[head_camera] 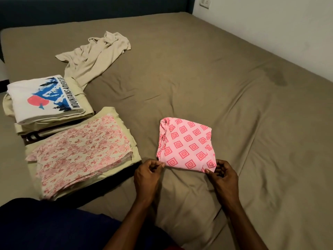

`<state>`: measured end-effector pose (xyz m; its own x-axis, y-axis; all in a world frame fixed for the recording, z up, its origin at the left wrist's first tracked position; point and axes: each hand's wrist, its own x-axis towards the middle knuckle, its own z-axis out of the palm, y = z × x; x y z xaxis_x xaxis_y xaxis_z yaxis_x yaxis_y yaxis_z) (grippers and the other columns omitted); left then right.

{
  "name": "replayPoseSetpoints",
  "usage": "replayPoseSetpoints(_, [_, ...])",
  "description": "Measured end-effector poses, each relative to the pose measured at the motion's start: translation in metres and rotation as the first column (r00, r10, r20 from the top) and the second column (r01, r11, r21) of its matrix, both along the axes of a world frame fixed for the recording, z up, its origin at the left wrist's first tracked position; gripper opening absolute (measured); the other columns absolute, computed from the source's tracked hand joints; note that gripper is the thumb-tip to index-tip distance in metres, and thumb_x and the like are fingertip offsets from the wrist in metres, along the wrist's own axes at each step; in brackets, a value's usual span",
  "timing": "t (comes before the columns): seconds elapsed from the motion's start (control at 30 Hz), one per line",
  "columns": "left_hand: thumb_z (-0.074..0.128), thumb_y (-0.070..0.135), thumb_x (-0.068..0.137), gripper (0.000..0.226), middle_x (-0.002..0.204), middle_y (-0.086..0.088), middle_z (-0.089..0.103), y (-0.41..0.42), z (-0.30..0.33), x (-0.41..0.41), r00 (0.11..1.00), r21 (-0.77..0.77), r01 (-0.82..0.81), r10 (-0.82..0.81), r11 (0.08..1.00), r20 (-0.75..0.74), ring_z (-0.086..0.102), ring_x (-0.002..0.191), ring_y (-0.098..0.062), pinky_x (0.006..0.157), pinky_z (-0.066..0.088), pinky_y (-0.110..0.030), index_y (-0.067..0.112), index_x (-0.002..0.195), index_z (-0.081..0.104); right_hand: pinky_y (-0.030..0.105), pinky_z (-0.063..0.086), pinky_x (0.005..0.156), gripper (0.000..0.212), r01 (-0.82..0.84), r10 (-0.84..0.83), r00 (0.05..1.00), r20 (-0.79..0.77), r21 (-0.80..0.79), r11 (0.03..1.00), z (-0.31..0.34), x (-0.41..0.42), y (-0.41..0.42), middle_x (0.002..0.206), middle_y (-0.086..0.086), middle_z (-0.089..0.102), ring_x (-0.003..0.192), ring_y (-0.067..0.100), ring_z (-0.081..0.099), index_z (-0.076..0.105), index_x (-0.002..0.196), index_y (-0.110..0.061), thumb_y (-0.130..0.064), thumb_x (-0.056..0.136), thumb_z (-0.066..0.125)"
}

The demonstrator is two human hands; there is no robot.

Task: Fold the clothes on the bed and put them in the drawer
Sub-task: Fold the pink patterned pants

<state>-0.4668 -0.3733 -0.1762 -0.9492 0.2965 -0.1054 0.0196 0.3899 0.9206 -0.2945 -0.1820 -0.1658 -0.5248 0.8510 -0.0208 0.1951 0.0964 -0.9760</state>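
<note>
A folded pink garment with a diamond print lies on the bed in front of me. My left hand pinches its near left corner and my right hand pinches its near right corner. To the left lies a folded cream cloth with red flowers on top of other folded fabric. Behind it a folded white T-shirt with a blue mountain print tops a second stack. An unfolded beige garment lies crumpled further back. No drawer is in view.
The bed has a brown sheet with wrinkles and a dark stain at the right. A dark headboard runs along the far edge. A white wall with a socket stands at the right.
</note>
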Motion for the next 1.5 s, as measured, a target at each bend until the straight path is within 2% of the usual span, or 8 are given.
replayPoseSetpoints(0.63, [0.085, 0.026, 0.083, 0.015, 0.077, 0.011, 0.071, -0.001, -0.003, -0.002, 0.999, 0.034, 0.022, -0.021, 0.999, -0.03, 0.067, 0.074, -0.007, 0.069, 0.056, -0.031, 0.023, 0.083, 0.07, 0.051, 0.061, 0.087, 0.036, -0.008, 0.008, 1.0, 0.011, 0.007, 1.0, 0.001, 0.001, 0.0, 0.103, 0.002, 0.078, 0.094, 0.027, 0.075, 0.071, 0.113, -0.017, 0.003, 0.084, 0.08])
replayPoseSetpoints(0.8, [0.082, 0.012, 0.085, 0.017, 0.075, 0.009, 0.069, -0.011, 0.001, -0.006, 0.994, 0.06, 0.011, -0.005, 0.998, -0.112, 0.065, 0.071, -0.008, 0.064, 0.047, -0.013, 0.017, 0.081, 0.066, 0.043, 0.063, 0.074, 0.03, 0.009, -0.021, 0.996, 0.09, 0.135, 0.991, 0.015, 0.003, 0.016, 0.083, -0.001, 0.077, 0.077, 0.024, 0.074, 0.075, 0.095, -0.018, -0.002, 0.075, 0.089])
replayPoseSetpoints(0.97, [0.078, 0.01, 0.087, 0.022, 0.071, 0.007, 0.068, -0.015, -0.008, -0.01, 0.999, 0.1, -0.032, 0.035, 0.994, -0.024, 0.066, 0.066, -0.021, 0.06, 0.06, -0.052, 0.025, 0.079, 0.064, 0.025, 0.06, 0.071, 0.031, 0.063, -0.063, 0.997, 0.052, 0.009, 0.998, 0.016, 0.013, 0.033, 0.083, 0.007, 0.078, 0.084, 0.036, 0.075, 0.076, 0.091, -0.006, 0.009, 0.068, 0.089])
replayPoseSetpoints(1.1, [0.079, 0.01, 0.087, 0.02, 0.074, 0.007, 0.069, -0.015, -0.007, -0.007, 0.999, 0.11, -0.033, 0.033, 0.993, 0.003, 0.067, 0.069, -0.019, 0.064, 0.061, -0.048, 0.024, 0.081, 0.065, 0.035, 0.064, 0.077, 0.032, 0.075, -0.074, 0.996, 0.05, -0.03, 0.997, 0.011, 0.017, 0.032, 0.085, 0.011, 0.078, 0.086, 0.038, 0.075, 0.075, 0.095, -0.005, 0.009, 0.069, 0.088])
replayPoseSetpoints(1.2, [0.081, 0.014, 0.085, 0.017, 0.077, 0.01, 0.07, -0.017, -0.002, -0.006, 0.997, 0.084, 0.058, -0.054, 0.995, -0.045, 0.066, 0.072, -0.007, 0.066, 0.055, -0.027, 0.022, 0.081, 0.066, 0.046, 0.063, 0.083, 0.04, 0.017, -0.02, 0.995, 0.094, 0.034, 0.999, 0.013, 0.016, 0.03, 0.087, 0.007, 0.078, 0.084, 0.028, 0.075, 0.074, 0.105, -0.011, 0.004, 0.072, 0.09])
replayPoseSetpoints(1.33, [0.08, 0.015, 0.086, 0.018, 0.08, 0.01, 0.07, -0.018, -0.001, -0.007, 0.992, 0.024, 0.108, -0.107, 0.994, -0.061, 0.066, 0.075, -0.006, 0.067, 0.053, -0.03, 0.023, 0.083, 0.064, 0.033, 0.061, 0.077, 0.044, 0.036, -0.057, 0.992, 0.115, 0.172, 0.984, 0.025, 0.01, 0.019, 0.098, -0.006, 0.075, 0.087, 0.009, 0.072, 0.069, 0.119, -0.023, -0.006, 0.081, 0.085])
replayPoseSetpoints(1.43, [0.077, 0.013, 0.088, 0.017, 0.085, 0.011, 0.07, -0.013, 0.004, -0.004, 0.991, -0.001, 0.082, -0.082, 0.997, -0.102, 0.066, 0.079, -0.006, 0.071, 0.057, -0.035, 0.024, 0.089, 0.064, 0.032, 0.054, 0.087, 0.022, 0.038, -0.136, 0.98, 0.143, 0.538, 0.842, 0.028, -0.002, 0.017, 0.111, -0.006, 0.068, 0.1, 0.01, 0.065, 0.073, 0.111, -0.019, -0.017, 0.09, 0.068])
replayPoseSetpoints(1.5, [0.073, 0.02, 0.09, 0.013, 0.088, 0.011, 0.067, -0.007, 0.013, 0.003, 0.956, -0.039, 0.054, -0.063, 0.998, -0.286, 0.065, 0.078, -0.01, 0.068, 0.054, -0.034, 0.024, 0.095, 0.062, 0.033, 0.045, 0.089, 0.024, -0.067, -0.16, 0.951, 0.265, 0.682, 0.728, 0.022, -0.017, 0.02, 0.116, 0.0, 0.066, 0.105, 0.021, 0.061, 0.075, 0.107, -0.017, -0.022, 0.088, 0.06])
